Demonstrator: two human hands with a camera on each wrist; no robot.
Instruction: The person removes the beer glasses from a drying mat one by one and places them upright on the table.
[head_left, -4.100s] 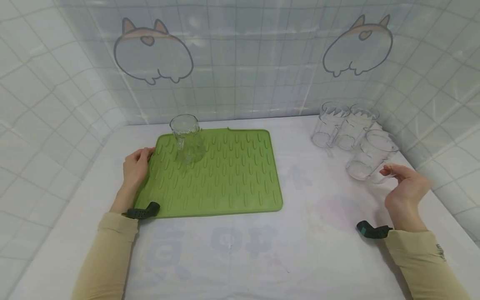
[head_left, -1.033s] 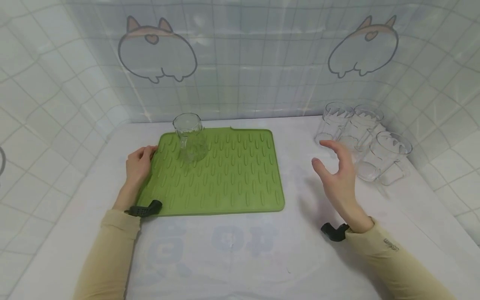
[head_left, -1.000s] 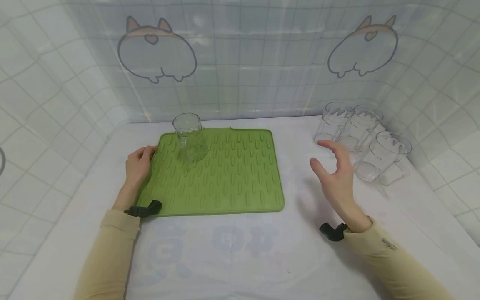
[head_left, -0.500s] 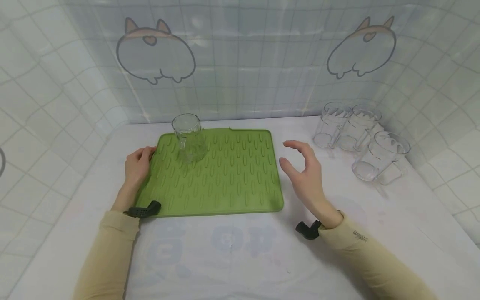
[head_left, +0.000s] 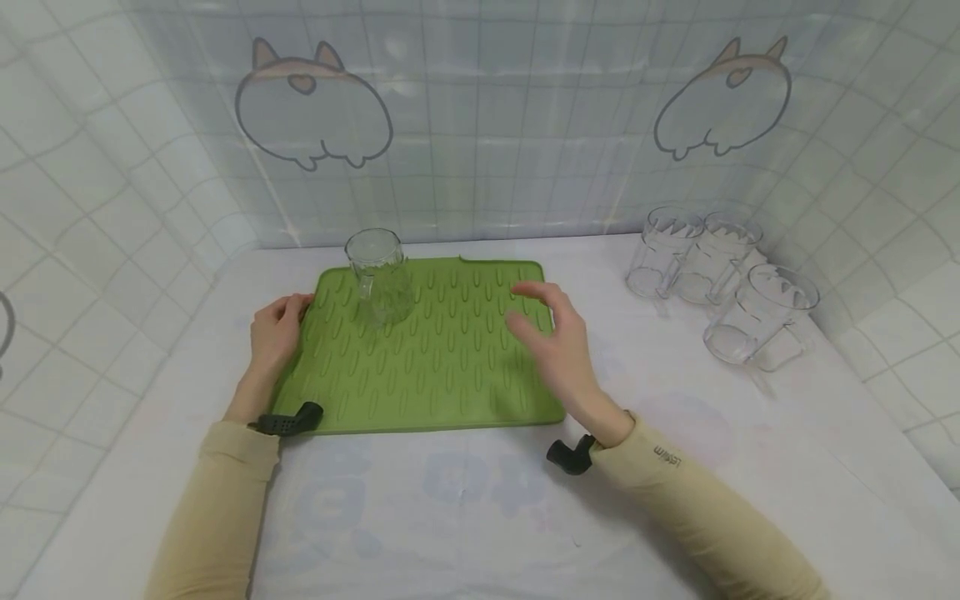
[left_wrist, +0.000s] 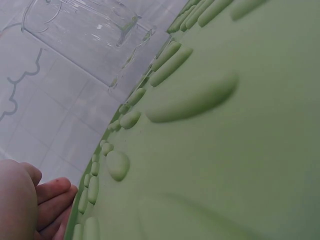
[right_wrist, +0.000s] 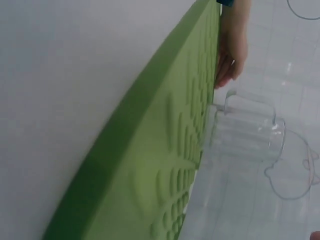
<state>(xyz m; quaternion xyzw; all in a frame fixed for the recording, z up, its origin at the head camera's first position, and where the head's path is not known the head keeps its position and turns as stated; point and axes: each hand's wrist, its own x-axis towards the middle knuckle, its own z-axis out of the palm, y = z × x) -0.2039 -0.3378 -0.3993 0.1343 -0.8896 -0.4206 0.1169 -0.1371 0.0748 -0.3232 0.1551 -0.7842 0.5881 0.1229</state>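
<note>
A green drying mat (head_left: 450,358) with raised ridges lies on the table. Near its back left corner a clear glass mug (head_left: 382,279) stands upright, its handle toward the front left. My left hand (head_left: 276,333) rests on the table beside the mat, the loosely bent fingertips touching its left edge. In the left wrist view the fingers (left_wrist: 52,200) are partly hidden by the thumb side. Over the right part of the mat, my right hand (head_left: 555,342) hovers with thumb and forefinger spread in a C, holding nothing. The right wrist view shows the mug (right_wrist: 247,127) beyond the mat.
Three more clear glass mugs stand at the back right: a left one (head_left: 662,254), a middle one (head_left: 716,258) and a nearer one (head_left: 761,317). A tile-patterned sheet (head_left: 517,125) rises behind the white-covered table (head_left: 465,533). Black cameras sit on both wrists.
My right hand has let go of the nearer mug's handle at the right and moved left, from beside the mugs to over the mat. The left hand and the mug on the mat have stayed put.
</note>
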